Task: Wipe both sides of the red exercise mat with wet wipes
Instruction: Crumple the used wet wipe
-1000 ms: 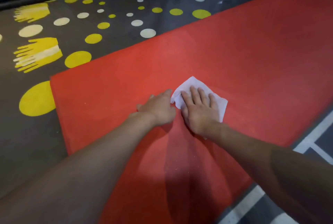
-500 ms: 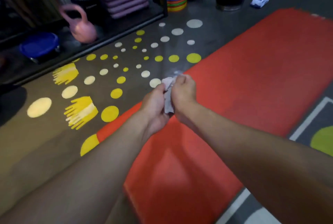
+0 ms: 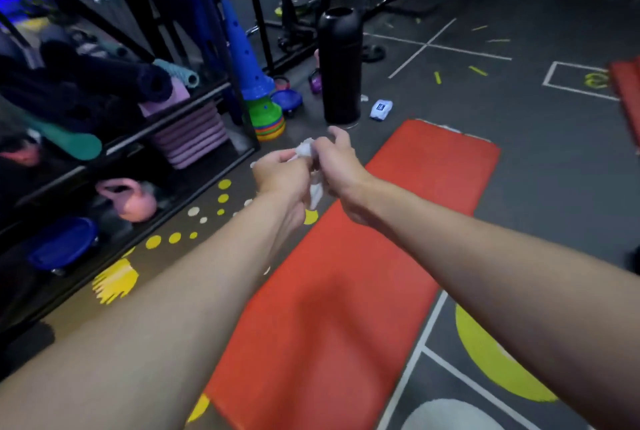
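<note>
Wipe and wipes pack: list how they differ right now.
The wipe is crumpled and limp; the pack has a flat, filled-out shape. The wipe is held in the air, gripped by the left hand and right hand; the pack lies on the floor beside the black bin. The wipe is plain white; the pack carries a blue label. Both are mostly white, and neither touches the mat.

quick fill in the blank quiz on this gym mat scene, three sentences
1. The left hand and right hand together hold a crumpled white ____.
2. The mat on the floor is ____ in colour.
3. The wipes pack lies beside a tall ____ cylinder.

Missing words: wipe; red; black
</note>
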The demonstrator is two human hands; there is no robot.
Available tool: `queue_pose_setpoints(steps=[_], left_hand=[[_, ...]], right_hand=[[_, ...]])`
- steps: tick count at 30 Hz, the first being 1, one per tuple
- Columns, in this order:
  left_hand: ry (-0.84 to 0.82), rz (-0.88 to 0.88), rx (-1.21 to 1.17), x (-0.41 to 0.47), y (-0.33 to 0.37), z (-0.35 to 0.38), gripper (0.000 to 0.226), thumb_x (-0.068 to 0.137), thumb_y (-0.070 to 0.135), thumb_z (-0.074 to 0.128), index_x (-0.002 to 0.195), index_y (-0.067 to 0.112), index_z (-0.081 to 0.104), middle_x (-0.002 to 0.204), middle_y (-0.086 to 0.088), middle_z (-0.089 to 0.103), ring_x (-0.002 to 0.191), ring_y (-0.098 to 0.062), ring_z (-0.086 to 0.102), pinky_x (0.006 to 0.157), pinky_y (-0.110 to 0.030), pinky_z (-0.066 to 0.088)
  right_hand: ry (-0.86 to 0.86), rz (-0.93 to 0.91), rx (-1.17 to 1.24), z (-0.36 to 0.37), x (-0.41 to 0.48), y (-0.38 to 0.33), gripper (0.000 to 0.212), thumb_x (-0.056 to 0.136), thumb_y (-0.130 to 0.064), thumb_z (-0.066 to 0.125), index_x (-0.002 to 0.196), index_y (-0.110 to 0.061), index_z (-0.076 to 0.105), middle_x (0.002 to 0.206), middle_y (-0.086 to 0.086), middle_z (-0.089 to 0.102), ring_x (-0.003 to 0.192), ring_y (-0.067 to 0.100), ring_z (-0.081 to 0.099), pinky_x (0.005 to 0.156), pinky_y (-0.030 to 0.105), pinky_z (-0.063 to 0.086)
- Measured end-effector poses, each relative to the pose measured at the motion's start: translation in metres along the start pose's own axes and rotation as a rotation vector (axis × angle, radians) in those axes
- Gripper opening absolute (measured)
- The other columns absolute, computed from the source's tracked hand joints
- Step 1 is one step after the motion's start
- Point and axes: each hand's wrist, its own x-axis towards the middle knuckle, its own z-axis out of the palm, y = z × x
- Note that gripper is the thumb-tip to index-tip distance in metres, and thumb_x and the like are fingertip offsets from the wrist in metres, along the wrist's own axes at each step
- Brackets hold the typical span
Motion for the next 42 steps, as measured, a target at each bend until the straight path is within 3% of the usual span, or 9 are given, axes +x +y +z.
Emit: queue_pose_setpoints(steps=[4,7,11,17,22,29,35,38,42], left_hand=[[-0.105,0.027,-0.029,-0.029,0.062,0.072,0.02,0.08,-0.008,0.062,0.098,-0.002,0.068,0.093,-0.021,0.07,0.068,-0.025,0.063,0.051,-0.023,0.047],[-0.183,0.012,-0.095,-0.057,0.097,0.132,0.014,0.083,-0.002,0.049,0.08,0.004,0.061,0.08,-0.017,0.066,0.063,-0.025,0.06,0.055,-0.028,0.048],[-0.238,0.023,-0.048,-0.084,0.125,0.2,0.017,0.088,0.003,0.055,0.072,0.009,0.06,0.056,-0.003,0.056,0.031,-0.008,0.043,0.039,-0.015,0.034],[-0.279,0.093,0.015,-0.104,0.154,0.307,0.037,0.076,-0.009,0.057,0.106,0.012,0.056,0.093,-0.017,0.06,0.07,-0.026,0.056,0.069,-0.042,0.051],[-0.377,0.144,0.154,-0.077,0.163,0.381,0.019,0.07,-0.007,0.052,0.077,0.007,0.064,0.073,-0.011,0.051,0.056,-0.019,0.042,0.05,-0.024,0.037],[-0.527,0.065,0.123,-0.002,0.197,0.524,0.012,0.084,0.022,0.062,0.074,0.018,0.067,0.064,0.003,0.063,0.061,-0.015,0.052,0.063,-0.028,0.043],[-0.574,0.078,0.155,0.072,0.223,0.671,0.014,0.086,0.006,0.058,0.082,0.017,0.067,0.07,0.001,0.066,0.063,-0.015,0.06,0.068,-0.03,0.047],[-0.582,0.081,0.197,0.112,0.226,0.746,0.021,0.083,-0.001,0.057,0.096,0.012,0.068,0.073,-0.001,0.066,0.064,-0.016,0.06,0.064,-0.027,0.048],[-0.593,0.11,0.215,0.172,0.222,0.846,0.032,0.081,-0.006,0.056,0.107,0.013,0.061,0.08,-0.002,0.064,0.061,-0.014,0.059,0.059,-0.027,0.05]], right_hand=[[-0.098,0.011,-0.017,-0.086,-0.011,-0.051,0.047,0.086,-0.048,0.047,0.131,-0.038,0.041,0.103,-0.004,0.067,0.066,0.017,0.063,0.054,0.028,0.046],[0.013,-0.081,0.029,-0.149,-0.011,-0.082,0.035,0.088,-0.03,0.048,0.123,-0.026,0.05,0.099,0.005,0.07,0.063,0.015,0.058,0.046,0.024,0.043],[0.036,-0.129,0.152,-0.221,-0.008,-0.126,0.018,0.088,-0.009,0.051,0.1,-0.016,0.061,0.087,0.004,0.065,0.07,0.015,0.059,0.051,0.026,0.043],[0.079,-0.155,0.302,-0.329,0.009,-0.194,0.017,0.089,0.002,0.047,0.086,-0.008,0.061,0.078,0.01,0.055,0.058,0.014,0.054,0.055,0.023,0.045],[0.114,-0.169,0.318,-0.388,0.058,-0.221,0.025,0.084,0.001,0.044,0.068,-0.015,0.056,0.069,0.007,0.056,0.061,0.019,0.048,0.063,0.032,0.039],[0.112,-0.244,0.272,-0.48,0.177,-0.258,0.017,0.089,-0.003,0.051,0.086,-0.013,0.064,0.066,-0.007,0.065,0.063,0.009,0.06,0.077,0.029,0.047],[0.205,-0.208,0.384,-0.579,0.298,-0.287,0.017,0.09,0.001,0.054,0.096,-0.016,0.054,0.096,0.005,0.065,0.082,0.019,0.064,0.083,0.033,0.055],[0.28,-0.172,0.407,-0.635,0.356,-0.294,0.041,0.091,0.0,0.057,0.128,-0.012,0.044,0.119,0.013,0.061,0.097,0.026,0.066,0.098,0.042,0.053],[0.246,-0.205,0.355,-0.713,0.439,-0.303,0.031,0.092,0.001,0.058,0.119,-0.009,0.05,0.11,0.01,0.064,0.091,0.024,0.069,0.086,0.035,0.058]])
